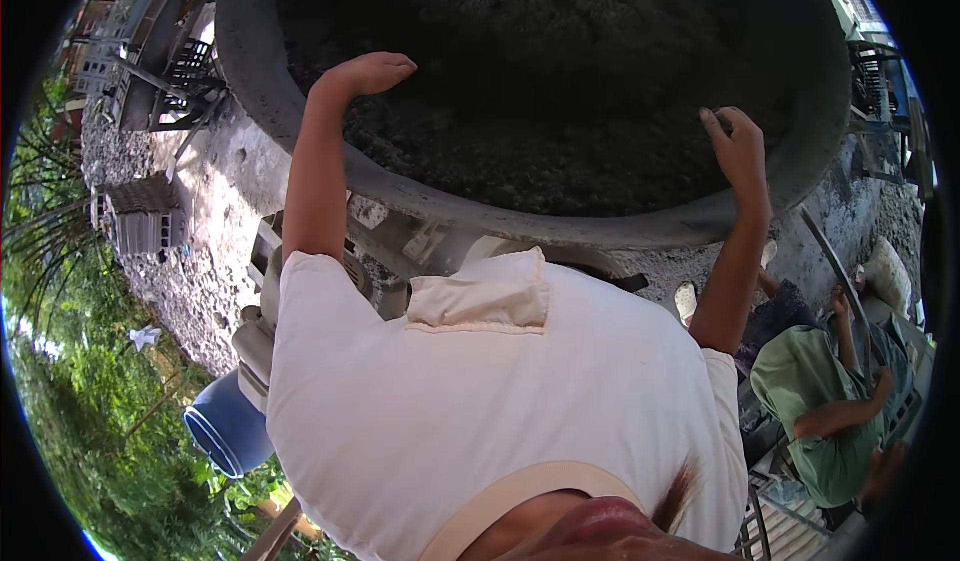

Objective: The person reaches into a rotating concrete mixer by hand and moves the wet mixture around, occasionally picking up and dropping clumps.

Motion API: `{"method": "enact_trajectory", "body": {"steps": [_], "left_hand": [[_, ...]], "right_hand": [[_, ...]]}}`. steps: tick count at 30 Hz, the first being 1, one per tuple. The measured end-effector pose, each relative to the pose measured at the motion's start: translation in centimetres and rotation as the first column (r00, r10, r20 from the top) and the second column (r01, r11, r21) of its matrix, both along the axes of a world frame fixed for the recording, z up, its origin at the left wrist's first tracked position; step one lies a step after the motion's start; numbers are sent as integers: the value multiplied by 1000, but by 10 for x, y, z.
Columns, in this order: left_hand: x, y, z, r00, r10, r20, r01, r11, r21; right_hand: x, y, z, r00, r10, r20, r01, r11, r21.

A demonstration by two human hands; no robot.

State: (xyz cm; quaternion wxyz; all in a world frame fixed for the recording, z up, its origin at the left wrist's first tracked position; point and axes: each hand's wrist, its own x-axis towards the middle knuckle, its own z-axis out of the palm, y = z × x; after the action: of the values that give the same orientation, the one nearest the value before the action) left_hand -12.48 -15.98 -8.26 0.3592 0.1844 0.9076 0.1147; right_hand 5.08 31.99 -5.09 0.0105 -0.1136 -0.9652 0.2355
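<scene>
The left hand [374, 73] had its fingers bent together, and I could not tell whether they held anything; the right hand [740, 151] had its thumb parted from loosely curled fingers, nothing visible between. Both showed over the big round grey basin [530, 225], just before the white shirt [470, 391]. Leaning farther over the dark lumpy material [540, 156] could, I judged, cost balance or scrape bare forearms [318, 171] on the rim.

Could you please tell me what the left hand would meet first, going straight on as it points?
Probably the dark material in the basin, since the left hand points rightward over it; depth is unclear, and it might reach the basin's right side first.
</scene>
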Motion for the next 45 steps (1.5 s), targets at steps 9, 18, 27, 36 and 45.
{"method": "enact_trajectory", "body": {"steps": [9, 18, 27, 36, 45], "left_hand": [[-3, -17, 3, 995, 94, -35, -88, 988, 125], [-7, -15, 0, 996, 92, -14, -89, 983, 158], [6, -7, 13, 983, 153, -98, -133, 974, 184], [9, 3, 23, 958, 137, -251, -57, 952, 301], [8, 11, 50, 380, 586, -716, 39, 763, 645]], "right_hand": [[8, 3, -21, 960, 120, 253, -108, 992, -60], [11, -5, -11, 879, 183, 441, -130, 980, -147], [14, -6, -8, 882, 200, 426, -168, 979, -114], [15, -9, -2, 866, 191, 463, -169, 982, -90], [11, -13, 2, 857, 186, 480, -133, 981, -143]]}}
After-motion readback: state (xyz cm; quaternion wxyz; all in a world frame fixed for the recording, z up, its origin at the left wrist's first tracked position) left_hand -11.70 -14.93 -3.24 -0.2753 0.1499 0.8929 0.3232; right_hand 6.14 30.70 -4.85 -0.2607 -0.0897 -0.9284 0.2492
